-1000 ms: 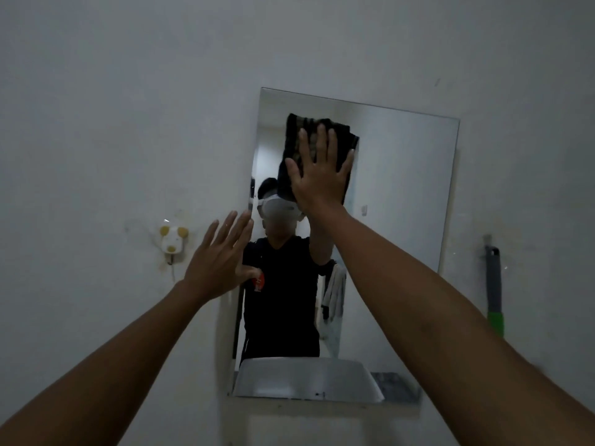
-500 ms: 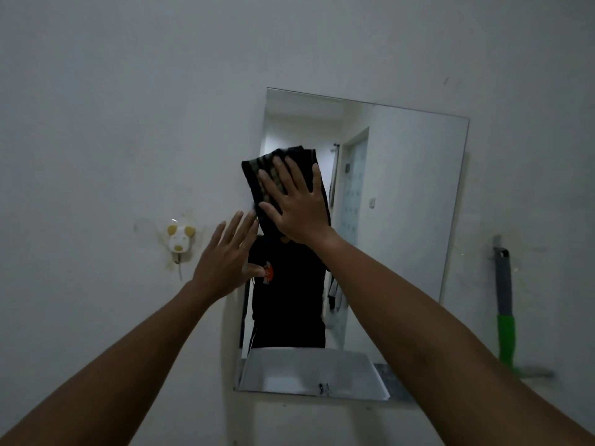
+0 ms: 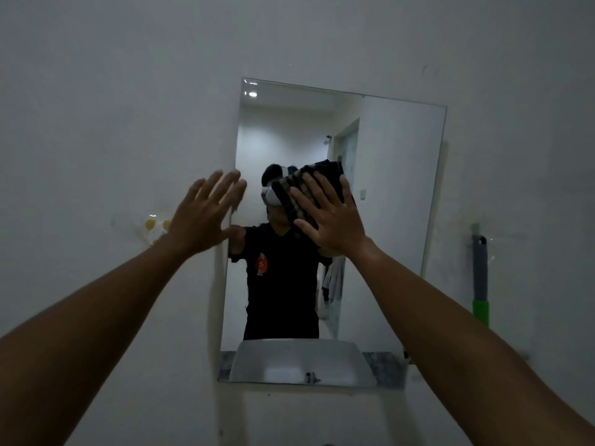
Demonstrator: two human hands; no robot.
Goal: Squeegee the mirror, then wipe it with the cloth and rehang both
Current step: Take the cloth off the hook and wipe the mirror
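On mirror [image 3: 396, 194], dark striped folded cloth [image 3: 317, 185], right hand [image 3: 331, 220] flat

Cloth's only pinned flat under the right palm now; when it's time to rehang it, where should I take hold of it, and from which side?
Probably the cloth's top edge, from above. The right hand presses it flat on the mirror with straight fingers, and the folded upper part juts clear beyond them. Curl the fingers over that edge while the palm still pins it.

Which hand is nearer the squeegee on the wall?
Right. The right hand presses the cloth on the mirror, nearer the squeegee; the left hand is at the mirror's far edge.
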